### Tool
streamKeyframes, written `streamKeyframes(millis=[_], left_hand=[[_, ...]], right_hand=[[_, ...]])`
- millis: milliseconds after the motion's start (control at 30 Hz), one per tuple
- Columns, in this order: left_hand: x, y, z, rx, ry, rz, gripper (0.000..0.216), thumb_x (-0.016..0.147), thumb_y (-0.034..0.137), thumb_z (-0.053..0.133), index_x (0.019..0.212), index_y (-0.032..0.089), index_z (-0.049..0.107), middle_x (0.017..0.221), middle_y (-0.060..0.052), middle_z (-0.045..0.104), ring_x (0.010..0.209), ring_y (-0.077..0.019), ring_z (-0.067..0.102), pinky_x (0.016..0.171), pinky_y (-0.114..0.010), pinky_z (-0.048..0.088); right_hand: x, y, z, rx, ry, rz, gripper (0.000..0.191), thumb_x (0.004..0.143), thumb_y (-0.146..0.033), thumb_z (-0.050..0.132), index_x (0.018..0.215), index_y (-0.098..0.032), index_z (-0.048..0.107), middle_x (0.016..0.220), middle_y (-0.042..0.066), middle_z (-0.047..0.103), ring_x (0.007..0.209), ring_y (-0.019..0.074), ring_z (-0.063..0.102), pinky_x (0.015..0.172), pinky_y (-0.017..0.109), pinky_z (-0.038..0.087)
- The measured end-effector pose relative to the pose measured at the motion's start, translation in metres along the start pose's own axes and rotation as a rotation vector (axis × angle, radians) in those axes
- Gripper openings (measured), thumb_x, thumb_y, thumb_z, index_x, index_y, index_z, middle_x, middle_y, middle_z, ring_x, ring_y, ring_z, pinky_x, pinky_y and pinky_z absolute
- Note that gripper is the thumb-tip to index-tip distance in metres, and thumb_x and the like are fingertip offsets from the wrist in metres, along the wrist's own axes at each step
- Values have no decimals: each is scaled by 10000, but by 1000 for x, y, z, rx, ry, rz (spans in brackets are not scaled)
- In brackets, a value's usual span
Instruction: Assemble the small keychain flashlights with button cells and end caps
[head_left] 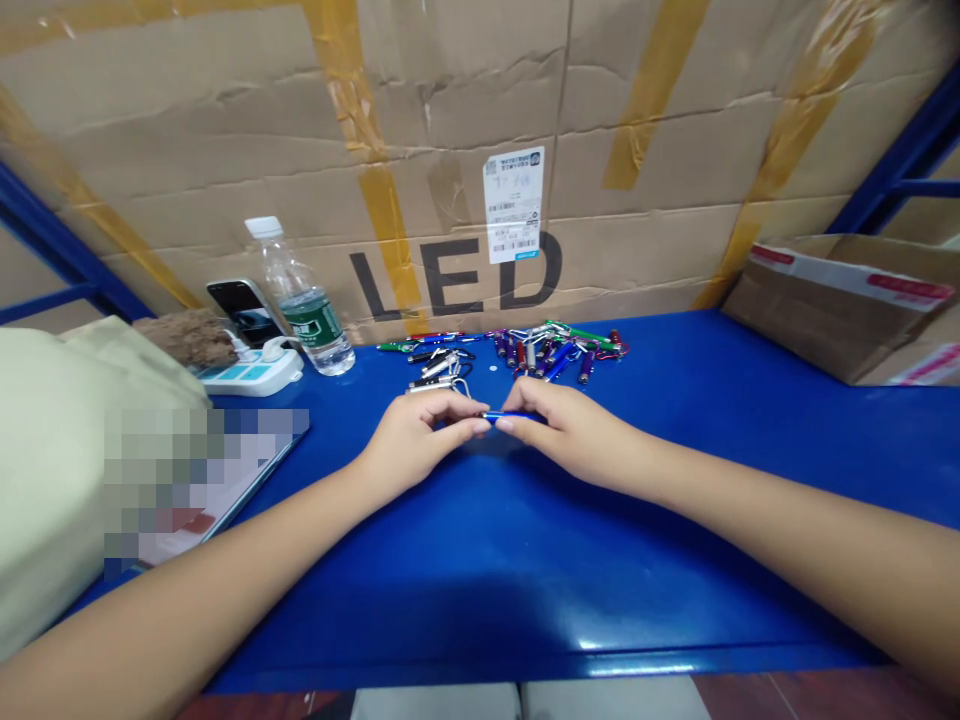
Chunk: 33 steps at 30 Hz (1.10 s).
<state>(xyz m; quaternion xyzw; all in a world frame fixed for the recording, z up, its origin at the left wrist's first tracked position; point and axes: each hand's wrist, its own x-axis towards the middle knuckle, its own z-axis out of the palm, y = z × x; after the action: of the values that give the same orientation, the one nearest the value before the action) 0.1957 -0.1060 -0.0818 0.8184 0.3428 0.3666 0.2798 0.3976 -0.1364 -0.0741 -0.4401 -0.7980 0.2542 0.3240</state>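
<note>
Both hands meet at the middle of a blue metal shelf (525,560). My left hand (416,435) and my right hand (562,425) pinch the two ends of a small blue keychain flashlight (496,415) between their fingertips, just above the shelf surface. Right behind the hands lies a scattered pile of several keychain flashlights (555,350) in purple, green, red and blue, and a smaller group of silver and dark ones (439,365) to the left of it.
A water bottle (304,305), a phone (244,310) and a white power strip (255,372) stand at the back left. A beige bag (52,450) and papers (225,470) lie left. A large "LED" carton (480,150) forms the back wall; an open carton (840,300) sits right.
</note>
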Motion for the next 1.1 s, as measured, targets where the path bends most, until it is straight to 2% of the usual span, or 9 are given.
streamKeyframes(millis=[233, 367, 500, 567, 667, 767, 867, 1000, 1100], left_hand=[[-3, 4, -6, 118, -8, 153, 155, 780, 313, 660, 851, 186, 713, 834, -45, 724, 784, -165, 658, 723, -266, 503], [3, 8, -2, 84, -51, 92, 186, 811, 327, 621, 906, 177, 678, 852, -33, 713, 762, -149, 645, 697, -254, 494], [19, 11, 15, 117, -37, 60, 237, 825, 285, 600, 1020, 150, 598, 935, -55, 679, 755, -137, 627, 693, -259, 491], [29, 13, 26, 248, -78, 121, 208, 804, 256, 622, 978, 143, 610, 945, -66, 656, 771, -150, 615, 726, -284, 487], [42, 15, 44, 445, -172, 226, 221, 808, 317, 619, 952, 151, 647, 954, -81, 639, 886, -214, 598, 816, -353, 469], [53, 17, 61, 551, -238, 216, 269, 812, 391, 609, 924, 155, 671, 933, -95, 637, 892, -248, 593, 799, -378, 469], [60, 19, 69, 564, -319, 159, 200, 823, 341, 604, 843, 153, 670, 882, -87, 646, 829, -233, 602, 747, -352, 472], [61, 20, 59, 597, -391, 151, 108, 837, 236, 584, 802, 154, 644, 864, -68, 653, 830, -212, 601, 755, -325, 463], [57, 22, 49, 614, -423, 163, 107, 829, 264, 596, 854, 164, 626, 883, -52, 651, 832, -204, 598, 749, -313, 464]], right_hand=[[-3, -2, 2, 61, -127, 60, 334, 909, -457, 403, 749, -182, 504, 637, -10, 519, 595, 119, 467, 577, 238, 372], [3, 0, -11, 77, -222, 72, 396, 905, -517, 366, 759, -182, 518, 574, -30, 494, 522, 106, 440, 548, 234, 351], [9, 9, -38, -71, -88, 109, 412, 879, -536, 386, 688, -186, 490, 566, -23, 495, 522, 109, 437, 547, 240, 334], [9, 16, -53, -119, 16, 165, 400, 872, -539, 387, 700, -190, 483, 576, -23, 496, 533, 113, 441, 553, 243, 332], [6, 28, -73, -159, 62, 242, 376, 857, -541, 411, 739, -195, 498, 606, -16, 520, 562, 126, 460, 573, 252, 342], [3, 40, -83, -216, 30, 242, 350, 850, -512, 449, 713, -195, 506, 640, 2, 550, 598, 139, 480, 597, 260, 352], [3, 47, -87, -254, -21, 213, 319, 866, -455, 451, 690, -194, 500, 647, 11, 554, 599, 141, 478, 594, 260, 352], [2, 45, -84, -312, -204, 173, 315, 901, -369, 415, 658, -184, 488, 632, 13, 537, 577, 129, 459, 587, 249, 345], [2, 43, -77, -362, -283, 190, 282, 914, -300, 399, 678, -174, 489, 660, 23, 550, 584, 124, 463, 594, 239, 349]])
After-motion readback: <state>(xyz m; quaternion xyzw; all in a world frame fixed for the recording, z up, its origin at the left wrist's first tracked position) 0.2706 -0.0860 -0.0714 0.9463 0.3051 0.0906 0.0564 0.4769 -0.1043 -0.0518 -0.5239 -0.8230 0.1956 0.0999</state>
